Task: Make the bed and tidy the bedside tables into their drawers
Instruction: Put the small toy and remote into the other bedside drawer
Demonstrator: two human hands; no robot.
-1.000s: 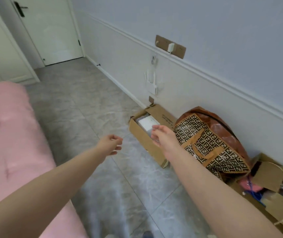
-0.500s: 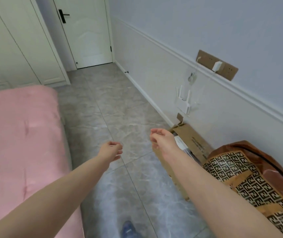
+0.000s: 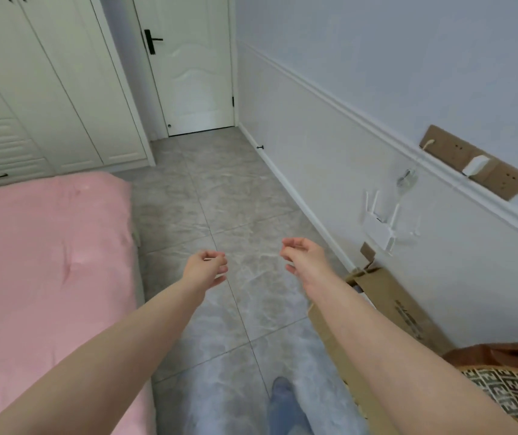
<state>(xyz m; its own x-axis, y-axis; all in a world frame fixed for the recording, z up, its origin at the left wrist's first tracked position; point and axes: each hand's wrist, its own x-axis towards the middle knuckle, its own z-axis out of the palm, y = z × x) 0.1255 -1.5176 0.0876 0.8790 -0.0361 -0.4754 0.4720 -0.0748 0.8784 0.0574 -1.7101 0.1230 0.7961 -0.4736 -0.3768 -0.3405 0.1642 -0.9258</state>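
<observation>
The bed [image 3: 41, 262] fills the left side, covered by a smooth pink quilt that reaches its foot corner. My left hand [image 3: 205, 267] is held out over the grey tiled floor just right of the bed's edge, fingers loosely curled and holding nothing. My right hand [image 3: 303, 257] hovers at the same height further right, also loosely curled and empty. Neither hand touches the bed. No bedside table or its drawer is in view.
An open cardboard box [image 3: 389, 312] lies against the right wall, with a patterned brown bag [image 3: 508, 387] behind it. A white router [image 3: 380, 227] hangs under a socket strip [image 3: 474, 161]. A white wardrobe [image 3: 47, 89] and shut door [image 3: 191, 64] stand ahead. My foot [image 3: 282, 400] is on the floor.
The view has swung up and left: box and bag slid to the lower right, door, wardrobe and more of the bed came into view. Both hands stayed empty and outstretched.
</observation>
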